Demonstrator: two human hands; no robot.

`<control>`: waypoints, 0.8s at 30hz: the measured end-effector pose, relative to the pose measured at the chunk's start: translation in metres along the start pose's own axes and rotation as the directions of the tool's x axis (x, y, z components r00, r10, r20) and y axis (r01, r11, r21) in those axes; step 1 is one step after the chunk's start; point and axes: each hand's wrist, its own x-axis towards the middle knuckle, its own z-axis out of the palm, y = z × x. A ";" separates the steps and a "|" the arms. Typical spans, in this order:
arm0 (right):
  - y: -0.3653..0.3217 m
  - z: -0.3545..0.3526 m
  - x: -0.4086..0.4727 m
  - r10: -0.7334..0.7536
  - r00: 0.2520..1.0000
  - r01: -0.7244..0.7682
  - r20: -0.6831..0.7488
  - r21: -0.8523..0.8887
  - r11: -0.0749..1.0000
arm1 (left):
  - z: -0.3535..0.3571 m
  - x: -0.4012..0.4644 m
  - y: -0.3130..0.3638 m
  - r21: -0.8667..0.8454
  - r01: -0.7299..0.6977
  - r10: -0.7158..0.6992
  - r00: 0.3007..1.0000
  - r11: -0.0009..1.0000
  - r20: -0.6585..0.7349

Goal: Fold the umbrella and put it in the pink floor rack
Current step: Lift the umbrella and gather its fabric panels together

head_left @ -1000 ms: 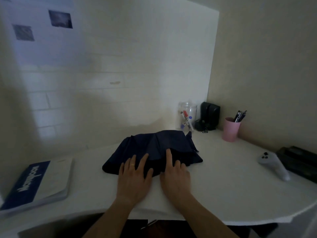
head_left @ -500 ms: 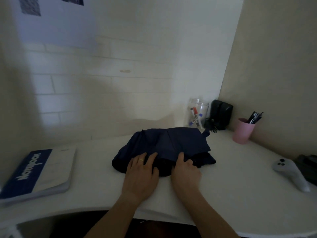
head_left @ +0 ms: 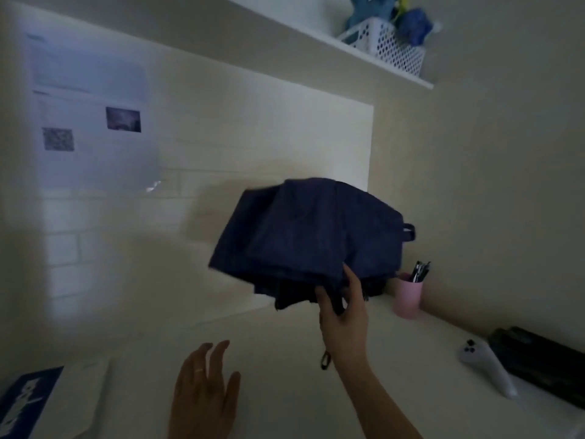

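Far left of my fingers, at the desk (head_left: pixel 285 369) edge, lies a blue-and-white notebook (head_left: pixel 47 403), well apart from both hands. My left hand (head_left: pixel 202 394) hovers low over the desk w/ fingers spread, holding nothing.

Up and to its right, my right hand (head_left: pixel 343 315) is raised, fingers wrapped round something dark under the canopy, prob. the handle/shaft; a small strap loop hangs below my wrist. Can't tell exactly how tight the grip is, cloth hides part of it.

The navy umbrella (head_left: pixel 310 236) sits above my right fingers, clear of the desk, canopy collapsed but loose and baggy, panels not yet wrapped.

Right of my right hand: pink pen cup (head_left: pixel 407 296) near the wall, then a white controller (head_left: pixel 487 369) beside a black case (head_left: pixel 538 359).

Step, as I judge it: still folding; umbrella is lifted but not tidy. Next move needs left hand up to gather the panels round the shaft and twist, then fasten the strap. The pink floor rack isn't in view, so I'd have to turn and look down for it.
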 end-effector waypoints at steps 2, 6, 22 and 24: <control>-0.008 -0.001 0.013 -0.048 0.999 0.049 0.009 -0.043 0.998 | -0.004 0.007 -0.001 0.002 -0.069 0.069 0.998 0.998 0.013; -0.007 -0.005 0.022 -0.087 0.995 0.095 0.050 -0.185 0.978 | -0.032 0.036 0.030 -0.203 -0.030 0.031 1.000 0.979 0.000; -0.031 -0.018 0.010 -0.153 0.987 0.163 0.058 -0.298 0.940 | -0.076 0.059 0.119 -0.571 -0.050 0.019 0.998 0.819 -0.060; -0.034 -0.019 0.005 -0.212 0.977 0.208 0.030 -0.373 0.904 | -0.078 0.059 0.121 -0.598 -0.035 -0.004 0.998 0.801 -0.063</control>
